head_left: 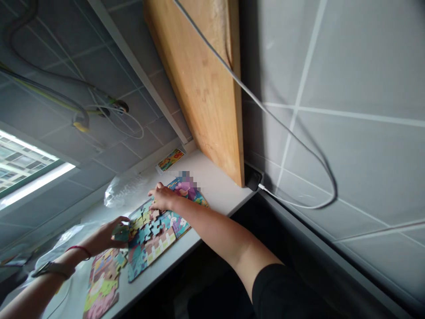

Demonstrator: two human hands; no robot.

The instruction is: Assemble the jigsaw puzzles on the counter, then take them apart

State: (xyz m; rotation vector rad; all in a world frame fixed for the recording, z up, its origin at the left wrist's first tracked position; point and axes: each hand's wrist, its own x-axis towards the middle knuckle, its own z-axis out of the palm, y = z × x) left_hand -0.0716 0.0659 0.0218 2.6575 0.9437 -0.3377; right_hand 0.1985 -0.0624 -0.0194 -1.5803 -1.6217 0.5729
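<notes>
White tabletop (215, 181) bears a jigsaw (153, 254); left hand (111, 234) sits at its nine o'clock, right hand (162, 197) at one, both grips impossible to tell.

The puzzle (151, 253) looks like printed card, fairly matt. Beyond the puzzle lies crinkled plastic wrap (121, 192), clear and glossy. Right of the puzzle stands a grained wood board (206, 97); farther right, the tiles (365, 168) look smooth, faintly sheened.
</notes>
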